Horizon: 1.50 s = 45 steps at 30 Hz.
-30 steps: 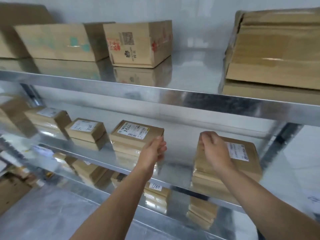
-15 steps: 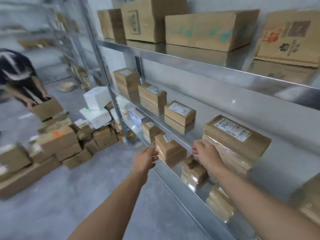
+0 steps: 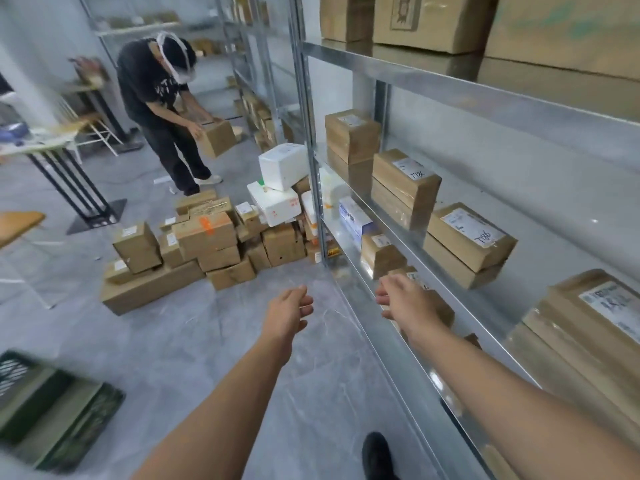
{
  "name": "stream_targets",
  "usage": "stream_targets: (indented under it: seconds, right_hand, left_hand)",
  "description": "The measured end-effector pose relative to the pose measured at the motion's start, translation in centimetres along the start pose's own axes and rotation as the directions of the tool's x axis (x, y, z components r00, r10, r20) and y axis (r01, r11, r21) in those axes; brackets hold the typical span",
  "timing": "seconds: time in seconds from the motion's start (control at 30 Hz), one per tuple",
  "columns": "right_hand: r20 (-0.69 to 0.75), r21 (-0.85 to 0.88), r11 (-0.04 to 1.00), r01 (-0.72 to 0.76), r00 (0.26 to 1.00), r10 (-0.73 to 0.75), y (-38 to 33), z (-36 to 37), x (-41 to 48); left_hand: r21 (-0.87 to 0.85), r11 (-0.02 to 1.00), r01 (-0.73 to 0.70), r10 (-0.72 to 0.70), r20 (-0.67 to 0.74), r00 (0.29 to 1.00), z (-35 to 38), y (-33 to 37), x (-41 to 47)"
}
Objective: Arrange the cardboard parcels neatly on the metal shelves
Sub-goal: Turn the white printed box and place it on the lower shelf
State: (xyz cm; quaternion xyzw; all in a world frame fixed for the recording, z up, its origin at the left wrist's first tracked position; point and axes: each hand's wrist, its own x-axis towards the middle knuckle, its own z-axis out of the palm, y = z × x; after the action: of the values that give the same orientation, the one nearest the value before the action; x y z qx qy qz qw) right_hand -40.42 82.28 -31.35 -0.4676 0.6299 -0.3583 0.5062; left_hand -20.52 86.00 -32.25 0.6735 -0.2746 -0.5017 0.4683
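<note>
Grey marbled floor (image 3: 173, 341) is stretching out to the left of the metal shelves (image 3: 485, 95), and a loose pile of cardboard boxes (image 3: 204, 237) is sitting on it just beside the shelves' upright post (image 3: 311, 168). 2 white foam boxes (image 3: 282, 166) are resting on the pile's near-post side. Behind the pile, another person (image 3: 156, 98) in dark clothes is bending over and holding a brown box (image 3: 216, 136). A tabletop (image 3: 38, 142) on black legs is standing at the far left, a dark green crate (image 3: 52, 410) is lying at the lower left, and a black shoe (image 3: 377, 455) is showing at the bottom edge. Large cartons (image 3: 433, 19) are filling the top shelf. On the middle shelf the cardboard parcels are sitting in a row running away from the camera: a far parcel (image 3: 351, 133), a second parcel (image 3: 405, 174), a third parcel (image 3: 471, 233) and a nearest parcel (image 3: 595, 306). Each is brown with a white label on top, and the glossy shelf is mirroring them. Both hands are reaching forward with fingers loosely spread and holding nothing: the left hand (image 3: 289, 311) is hanging over the floor, and the right hand (image 3: 405, 297) is hovering in front of the shelf edge, where smaller parcels on a lower shelf are partly hidden behind it.
</note>
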Motion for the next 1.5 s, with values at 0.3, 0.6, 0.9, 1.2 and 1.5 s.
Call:
stream_targets:
  seconds: [0.3, 0.6, 0.9, 1.2, 1.5]
  right_hand:
    - [0.031, -0.029, 1.000, 0.001, 1.000, 0.000, -2.8, 2.1, 10.3]
    - [0.043, -0.053, 0.999, 0.011, 0.999, -0.008, -6.8, 5.0, 21.4]
    - [-0.058, 0.037, 0.996, -0.081, 0.995, 0.083, -7.7, 11.0, 29.6]
    - [-0.228, 0.141, 0.979, -0.150, 0.957, 0.180, -10.7, 18.8, 37.6]
    - [-0.296, 0.251, 0.928, -0.275, 0.891, 0.345, -9.1, 22.0, 44.8]
  left_hand:
    - [0.012, 1.000, -0.007, 0.007, -0.038, 0.999, 1.6, 3.8, 9.9]
    - [-0.005, 1.000, -0.025, 0.024, -0.015, 1.000, 3.5, 8.5, 19.6]
    - [0.046, 0.999, 0.008, -0.012, 0.067, 0.998, 1.4, 12.2, 30.8]
    - [0.171, 0.985, 0.012, -0.051, 0.225, 0.973, -2.7, 17.6, 45.0]
    - [0.261, 0.963, 0.068, -0.153, 0.322, 0.934, 0.4, 19.4, 56.6]
